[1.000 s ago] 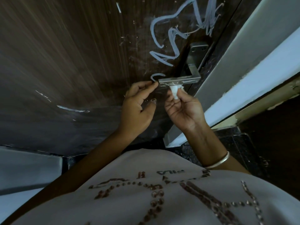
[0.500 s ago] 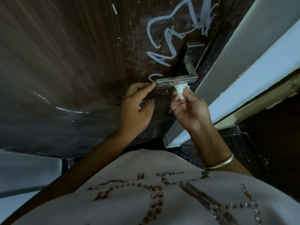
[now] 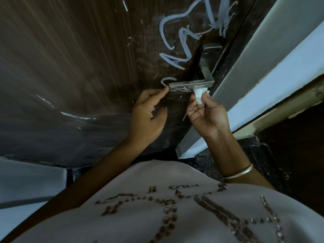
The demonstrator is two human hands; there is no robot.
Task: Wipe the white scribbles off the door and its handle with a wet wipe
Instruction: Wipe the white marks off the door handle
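Note:
A dark brown wooden door [image 3: 78,58] carries thick white scribbles [image 3: 182,37] above and left of its metal lever handle [image 3: 191,85]. Thin white marks run along the lever's underside. My right hand [image 3: 206,113] pinches a folded white wet wipe [image 3: 199,96] and presses it against the lever's right part, near the bend. My left hand [image 3: 149,113] has its fingertips at the lever's free left end, fingers loosely curled and holding nothing. A small white curl [image 3: 167,80] sits on the door just left of the lever's tip.
A grey-white door frame [image 3: 263,64] runs diagonally on the right, close to the handle. More faint white streaks [image 3: 75,115] mark the door at lower left. My pale shirt [image 3: 157,207] fills the bottom; dark speckled floor [image 3: 254,155] shows below the frame.
My right hand with the wipe has slid right along the underside of the lever, from near its middle toward the bend. My left hand stays at the lever's tip.

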